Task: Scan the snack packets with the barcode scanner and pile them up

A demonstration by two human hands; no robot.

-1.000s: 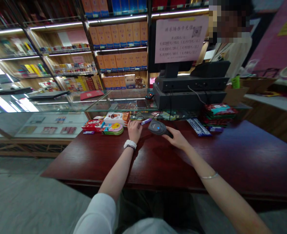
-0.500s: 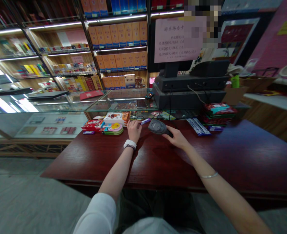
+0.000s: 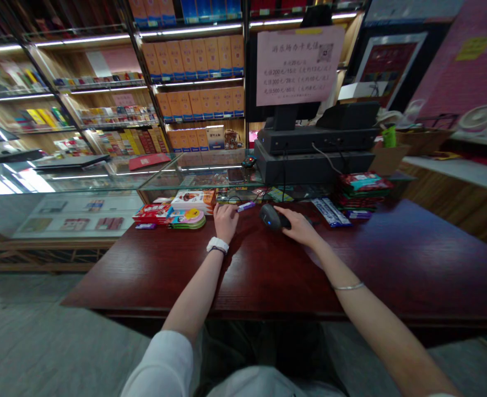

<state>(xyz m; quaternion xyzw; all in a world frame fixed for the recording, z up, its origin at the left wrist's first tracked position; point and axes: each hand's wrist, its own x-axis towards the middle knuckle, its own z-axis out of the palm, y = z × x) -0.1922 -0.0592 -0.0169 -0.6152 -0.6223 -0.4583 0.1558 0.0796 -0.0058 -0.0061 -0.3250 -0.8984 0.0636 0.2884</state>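
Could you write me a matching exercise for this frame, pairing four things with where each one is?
Things:
1. scanner
2. small purple packet
3. white wristband
4. pink sheet

Places:
A. on the monitor
B. in the right hand
C. around the left wrist
D. at the fingers of the left hand

Pairs: 1-B, 2-D, 3-C, 4-A

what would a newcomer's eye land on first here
Probably the pink sign on the dark screen, up behind the table. Next, likely the dark scanner in the right hand, then the small purple packet at the left hand.
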